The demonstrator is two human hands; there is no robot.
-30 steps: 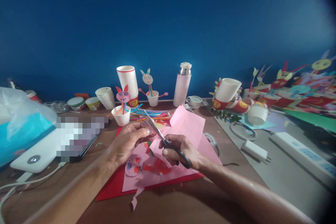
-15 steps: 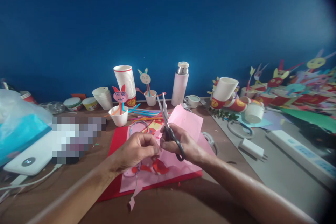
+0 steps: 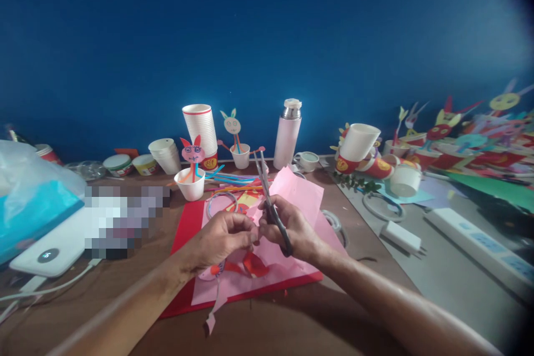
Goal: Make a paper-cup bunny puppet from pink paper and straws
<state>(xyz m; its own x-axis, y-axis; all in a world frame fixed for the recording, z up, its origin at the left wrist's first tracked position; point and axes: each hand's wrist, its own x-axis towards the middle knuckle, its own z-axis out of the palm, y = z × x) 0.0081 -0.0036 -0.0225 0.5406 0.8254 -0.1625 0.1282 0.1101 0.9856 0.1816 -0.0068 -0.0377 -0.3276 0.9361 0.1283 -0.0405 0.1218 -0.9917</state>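
Black-handled metal scissors (image 3: pixel 271 212) sit clamped in the right hand (image 3: pixel 297 229); left of them, the left hand (image 3: pixel 223 240) pinches a tiny reddish paper-like scrap (image 3: pixel 256 242), seemingly mid-trim; another snip would need steadiness.

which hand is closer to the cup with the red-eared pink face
Left. The left hand is on the near side of the cup, slightly to its right; the right hand, holding the scissors, is farther to the right.
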